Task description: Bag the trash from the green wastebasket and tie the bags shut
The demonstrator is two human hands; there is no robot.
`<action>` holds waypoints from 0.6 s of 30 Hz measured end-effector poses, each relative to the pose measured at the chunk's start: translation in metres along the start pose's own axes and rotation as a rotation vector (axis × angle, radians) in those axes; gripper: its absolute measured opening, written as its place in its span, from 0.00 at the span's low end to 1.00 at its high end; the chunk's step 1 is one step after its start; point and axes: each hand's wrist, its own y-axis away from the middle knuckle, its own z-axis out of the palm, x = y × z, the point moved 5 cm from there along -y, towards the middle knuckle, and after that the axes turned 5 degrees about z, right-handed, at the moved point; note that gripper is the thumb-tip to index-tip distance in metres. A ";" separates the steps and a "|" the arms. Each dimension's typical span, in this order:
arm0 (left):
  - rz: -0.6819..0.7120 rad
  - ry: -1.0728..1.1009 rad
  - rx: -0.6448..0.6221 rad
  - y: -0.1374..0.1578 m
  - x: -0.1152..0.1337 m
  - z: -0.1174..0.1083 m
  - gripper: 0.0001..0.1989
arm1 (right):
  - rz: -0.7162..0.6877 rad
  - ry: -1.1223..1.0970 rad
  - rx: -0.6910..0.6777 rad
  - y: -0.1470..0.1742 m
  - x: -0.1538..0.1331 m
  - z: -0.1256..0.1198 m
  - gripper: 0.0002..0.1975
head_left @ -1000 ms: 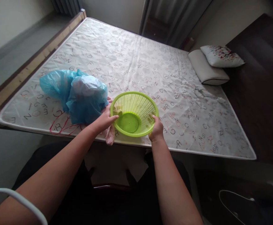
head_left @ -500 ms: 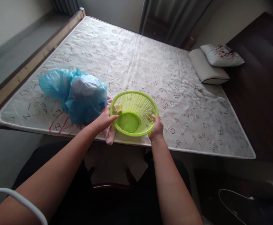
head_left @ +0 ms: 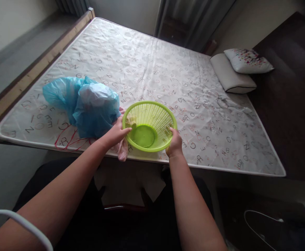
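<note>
A blue bag (head_left: pixel 85 104) lay on the mattress (head_left: pixel 154 69), touching the left hand (head_left: pixel 117 132), with a pink cloth (head_left: pixel 122 150) partly hidden beneath that hand. The left hand gripped the green basket (head_left: pixel 149 126) by its left rim; the right hand (head_left: pixel 174 143) gripped the right rim. The basket sat at the mattress's near edge. Two pillows (head_left: pixel 239 71) lay far right

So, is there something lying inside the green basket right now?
No, the green basket shows only its bare slotted wall and flat bottom, while the left hand and right hand grip its rim.
</note>
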 end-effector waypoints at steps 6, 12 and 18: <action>-0.014 -0.012 0.003 0.000 0.000 0.000 0.34 | -0.016 0.017 0.004 0.001 0.000 0.000 0.11; -0.023 -0.012 0.008 0.001 0.001 -0.001 0.35 | -0.015 0.043 0.001 -0.002 0.001 -0.003 0.11; -0.040 -0.006 -0.003 0.002 0.001 -0.001 0.35 | -0.019 0.024 -0.016 -0.002 0.002 -0.001 0.11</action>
